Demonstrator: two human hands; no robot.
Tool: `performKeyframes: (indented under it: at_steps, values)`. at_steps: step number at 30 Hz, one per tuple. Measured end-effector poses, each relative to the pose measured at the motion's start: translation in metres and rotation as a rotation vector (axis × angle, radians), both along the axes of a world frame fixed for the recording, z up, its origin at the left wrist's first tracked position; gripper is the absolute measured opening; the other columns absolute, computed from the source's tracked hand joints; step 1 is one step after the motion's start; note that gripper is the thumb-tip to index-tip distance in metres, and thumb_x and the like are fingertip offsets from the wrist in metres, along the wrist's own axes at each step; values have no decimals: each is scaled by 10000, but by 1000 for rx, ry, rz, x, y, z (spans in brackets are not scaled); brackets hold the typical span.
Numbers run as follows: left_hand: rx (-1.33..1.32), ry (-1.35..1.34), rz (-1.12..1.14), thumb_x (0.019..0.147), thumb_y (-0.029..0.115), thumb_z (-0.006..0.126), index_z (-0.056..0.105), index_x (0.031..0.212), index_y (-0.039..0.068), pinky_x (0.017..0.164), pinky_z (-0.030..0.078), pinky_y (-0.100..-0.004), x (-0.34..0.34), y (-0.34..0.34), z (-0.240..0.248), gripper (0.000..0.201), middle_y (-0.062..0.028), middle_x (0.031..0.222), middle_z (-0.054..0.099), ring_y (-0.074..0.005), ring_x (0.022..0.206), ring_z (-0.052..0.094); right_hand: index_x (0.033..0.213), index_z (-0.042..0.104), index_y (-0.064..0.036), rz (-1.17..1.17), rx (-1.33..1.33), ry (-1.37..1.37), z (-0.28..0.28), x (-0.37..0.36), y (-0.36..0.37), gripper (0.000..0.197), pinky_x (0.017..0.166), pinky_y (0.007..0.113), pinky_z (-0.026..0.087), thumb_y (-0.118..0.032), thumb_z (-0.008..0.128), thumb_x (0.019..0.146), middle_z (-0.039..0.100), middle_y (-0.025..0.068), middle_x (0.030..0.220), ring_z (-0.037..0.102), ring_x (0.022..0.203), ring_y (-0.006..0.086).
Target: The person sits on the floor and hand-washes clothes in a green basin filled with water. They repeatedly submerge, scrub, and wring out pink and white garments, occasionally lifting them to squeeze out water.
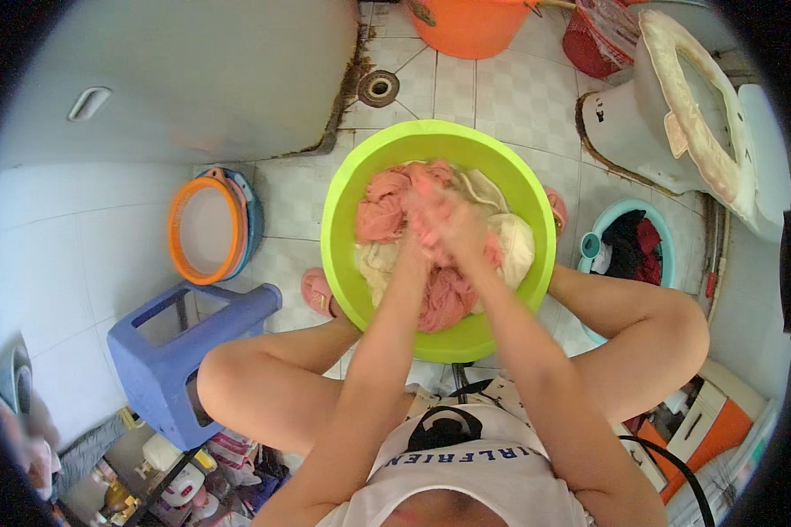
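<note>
A lime-green basin (343, 290) stands on the floor between my knees. In it lie wet-looking cloths: a pink cloth (385, 206) on top and cream-white cloth (511, 248) around it. My left hand (418, 230) and my right hand (459, 220) meet near the basin's middle, closed on a bunch of the pink cloth. Motion blurs both hands, so single fingers are hard to make out. More pink cloth (448, 299) lies below my wrists.
To the left are a blue plastic stool (127, 351) and stacked basins with an orange rim (177, 250). A floor drain (378, 88) and an orange bucket (466, 31) lie beyond. On the right stand a toilet (633, 132) and a light-blue basin (666, 233) holding dark clothes.
</note>
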State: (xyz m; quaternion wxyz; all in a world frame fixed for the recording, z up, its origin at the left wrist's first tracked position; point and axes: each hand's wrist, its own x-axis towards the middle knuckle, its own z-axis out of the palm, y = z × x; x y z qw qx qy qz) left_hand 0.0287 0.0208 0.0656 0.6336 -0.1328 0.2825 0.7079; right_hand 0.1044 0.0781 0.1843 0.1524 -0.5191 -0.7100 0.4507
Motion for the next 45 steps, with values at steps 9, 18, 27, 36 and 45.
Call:
performKeyframes:
  at_steps: [9,18,27,36,45]
  values:
    - [-171,-37,-29,872,440,595,380,1386,49,1060,347,-394,7,-5,26,680,-110,1376,451,-236,1267,425,792,585,6,93,17,-337,-77,38,18,439,676,497,500,-429,647,796,603,288,785,623,791,428]
    - [-855,1796,-652,821,328,654,591,1030,-31,799,502,-415,7,-16,-13,421,-271,1027,630,-332,943,632,1336,317,-69,305,76,-638,-77,38,23,792,690,444,541,-353,730,723,509,237,1207,659,841,375]
    - [-701,1806,-980,785,198,638,655,764,-38,677,523,-454,-7,4,-80,237,-260,852,654,-367,826,664,1100,549,20,619,197,-760,-157,9,47,412,750,465,531,-238,636,791,670,159,904,652,891,344]
    - [-285,-47,217,887,300,566,501,1238,18,846,522,-438,-3,10,-8,454,-136,1214,567,-279,995,610,1018,624,-82,-27,-81,-85,-62,25,19,321,786,440,492,-255,647,749,657,194,928,620,922,395]
    - [622,-192,-139,955,319,466,540,1146,84,930,435,-302,7,-14,-11,312,-56,1139,580,-210,1114,530,811,670,-61,-47,87,-232,-26,13,-3,333,622,495,507,-387,615,769,645,223,760,630,676,405]
